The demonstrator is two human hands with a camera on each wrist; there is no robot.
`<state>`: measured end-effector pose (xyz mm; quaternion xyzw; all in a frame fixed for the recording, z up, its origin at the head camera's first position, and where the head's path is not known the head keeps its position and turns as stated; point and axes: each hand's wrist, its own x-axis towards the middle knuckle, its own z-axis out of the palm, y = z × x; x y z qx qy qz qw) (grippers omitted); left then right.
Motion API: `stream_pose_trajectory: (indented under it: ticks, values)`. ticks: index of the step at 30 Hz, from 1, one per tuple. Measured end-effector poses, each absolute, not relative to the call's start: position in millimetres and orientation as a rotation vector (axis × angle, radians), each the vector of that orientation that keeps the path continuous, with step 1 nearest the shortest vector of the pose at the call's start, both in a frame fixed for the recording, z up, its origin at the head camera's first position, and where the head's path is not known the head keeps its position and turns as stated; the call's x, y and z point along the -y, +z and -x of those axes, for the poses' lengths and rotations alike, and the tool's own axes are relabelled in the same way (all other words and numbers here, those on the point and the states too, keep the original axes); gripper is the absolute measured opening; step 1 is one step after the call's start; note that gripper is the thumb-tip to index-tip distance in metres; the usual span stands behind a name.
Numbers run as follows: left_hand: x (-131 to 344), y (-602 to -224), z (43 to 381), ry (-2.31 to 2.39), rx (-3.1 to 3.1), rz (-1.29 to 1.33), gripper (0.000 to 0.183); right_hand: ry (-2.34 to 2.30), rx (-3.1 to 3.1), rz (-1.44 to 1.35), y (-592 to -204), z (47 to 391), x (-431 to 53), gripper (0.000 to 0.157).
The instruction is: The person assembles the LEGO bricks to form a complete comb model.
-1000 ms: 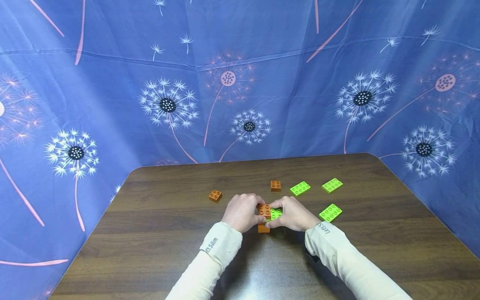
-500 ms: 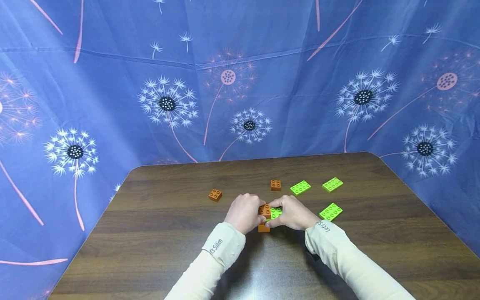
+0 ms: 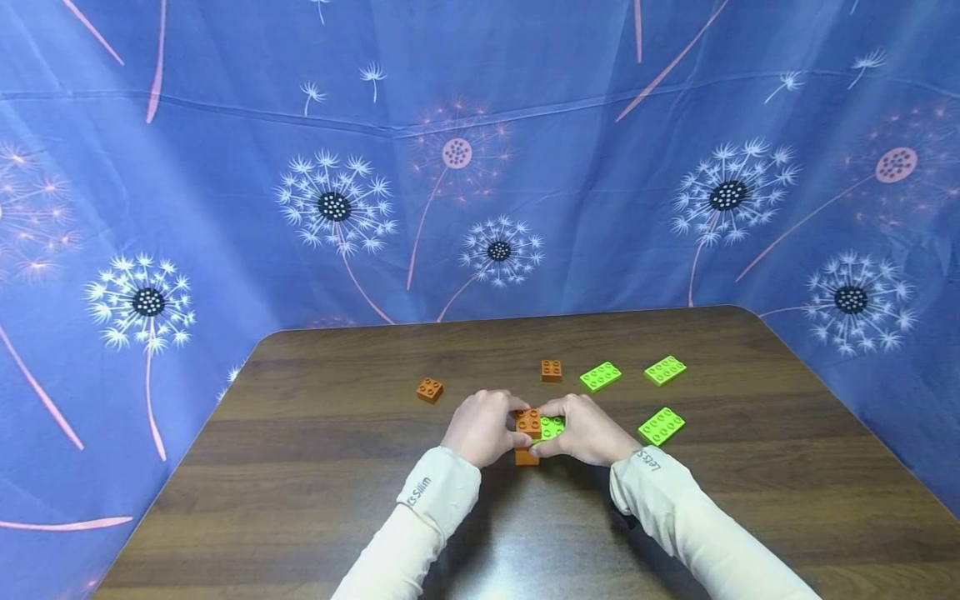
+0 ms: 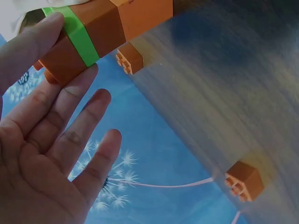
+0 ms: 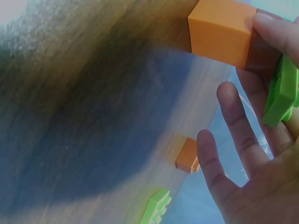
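Both hands hold a small tower of building bricks at the middle of the table. Its top is a dark orange brick [image 3: 528,422], gripped by my left hand [image 3: 486,427] between thumb and fingers. Under that lies a green plate [image 3: 552,427], which sticks out to the right. The left wrist view shows another dark orange brick [image 4: 100,23] beneath the plate, then a lighter orange block [image 4: 145,16] at the base. My right hand [image 3: 588,429] pinches the tower from the right, its thumb on the lower dark orange brick [image 5: 261,51] in the right wrist view.
Two loose dark orange bricks lie beyond the hands, a left one [image 3: 430,390] and a middle one [image 3: 551,371]. Three green plates lie to the right: one near the middle [image 3: 601,376], a far plate [image 3: 665,370] and a near plate [image 3: 662,426]. A blue cloth [image 3: 570,192] hangs behind the table.
My left wrist and sleeve shift slightly right, then back left. Both hands keep their hold on the tower, and the loose pieces stay put.
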<state>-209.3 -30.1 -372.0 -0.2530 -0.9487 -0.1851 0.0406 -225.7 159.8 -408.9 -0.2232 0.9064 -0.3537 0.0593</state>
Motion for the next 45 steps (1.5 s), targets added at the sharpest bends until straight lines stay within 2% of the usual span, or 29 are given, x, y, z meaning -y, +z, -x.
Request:
stream_pose_trajectory:
  ticks: [19, 38, 45]
  values:
    - [36, -387, 209, -0.804, 2.878, 0.794, 0.045, -1.1, -2.724, 0.705, -409, 224, -160, 0.027]
    - [38, -408, 215, -1.194, 2.756, 0.774, 0.038, -1.182, -2.721, 0.657, -415, 222, -162, 0.04]
    - [39, -415, 218, -1.265, 2.731, 0.772, 0.039, -1.222, -2.713, 0.67, -419, 221, -162, 0.036]
